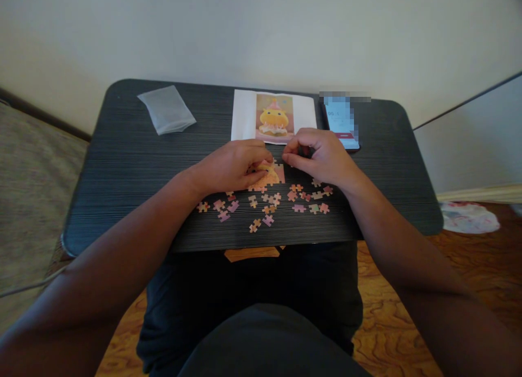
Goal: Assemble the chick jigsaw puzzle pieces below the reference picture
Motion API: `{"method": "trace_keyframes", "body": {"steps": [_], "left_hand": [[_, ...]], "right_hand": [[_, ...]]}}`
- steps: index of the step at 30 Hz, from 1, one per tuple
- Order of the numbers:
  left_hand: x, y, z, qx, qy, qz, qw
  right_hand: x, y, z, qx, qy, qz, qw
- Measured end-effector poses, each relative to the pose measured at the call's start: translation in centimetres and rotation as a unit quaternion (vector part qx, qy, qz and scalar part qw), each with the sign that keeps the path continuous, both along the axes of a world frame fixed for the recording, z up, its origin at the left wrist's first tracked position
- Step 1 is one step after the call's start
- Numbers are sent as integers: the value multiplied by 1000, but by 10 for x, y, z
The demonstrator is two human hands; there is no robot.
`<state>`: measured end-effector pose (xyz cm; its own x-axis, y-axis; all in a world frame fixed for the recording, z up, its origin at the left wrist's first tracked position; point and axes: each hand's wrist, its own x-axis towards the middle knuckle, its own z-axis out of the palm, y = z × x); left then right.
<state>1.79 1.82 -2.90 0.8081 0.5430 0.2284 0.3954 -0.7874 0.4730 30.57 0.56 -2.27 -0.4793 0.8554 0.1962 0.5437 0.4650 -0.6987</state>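
Observation:
My left hand (pixel 234 167) rests curled on a small joined patch of puzzle (pixel 272 175), orange and pink, near the middle of the dark table (pixel 122 165). Its fingers press on the patch's left side. My right hand (pixel 320 156) hovers just right of the patch, with thumb and fingers pinched together; what they hold is too small to make out. Several loose puzzle pieces (pixel 267 205) lie scattered in front of both hands. A printed reference picture (pixel 274 117) of a yellow cartoon figure lies flat just beyond my hands.
A phone (pixel 342 124) with a lit screen lies at the back right of the table. An empty clear plastic bag (pixel 167 109) sits at the back left. A wall stands behind the table. Crumpled white material (pixel 468 216) lies on the wooden floor at right.

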Motion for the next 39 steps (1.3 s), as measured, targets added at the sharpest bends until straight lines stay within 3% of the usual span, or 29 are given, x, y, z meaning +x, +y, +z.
{"method": "trace_keyframes", "body": {"steps": [7, 11, 15, 19, 23, 31, 39], "left_hand": [[-1, 0, -1, -8, -27, 4, 1000], [-4, 2, 0, -23, -59, 13, 998], [-11, 8, 3, -18, -72, 59, 995], [-26, 18, 6, -19, -47, 133, 990], [-48, 32, 7, -88, -41, 181, 979], [-82, 48, 22, -286, 89, 120, 946], [-87, 48, 25, -327, 126, 46, 935]], "right_hand": [[10, -1, 7, 53, -10, 13, 998], [20, -1, 10, 79, -33, -41, 995], [35, 2, 9, 80, -46, -68, 993], [50, 8, 2, 60, -66, -43, 995], [55, 11, -2, 32, -70, 0, 997], [38, 7, -5, 25, -81, 65, 994], [44, 6, -1, -3, -87, 73, 994]]}}
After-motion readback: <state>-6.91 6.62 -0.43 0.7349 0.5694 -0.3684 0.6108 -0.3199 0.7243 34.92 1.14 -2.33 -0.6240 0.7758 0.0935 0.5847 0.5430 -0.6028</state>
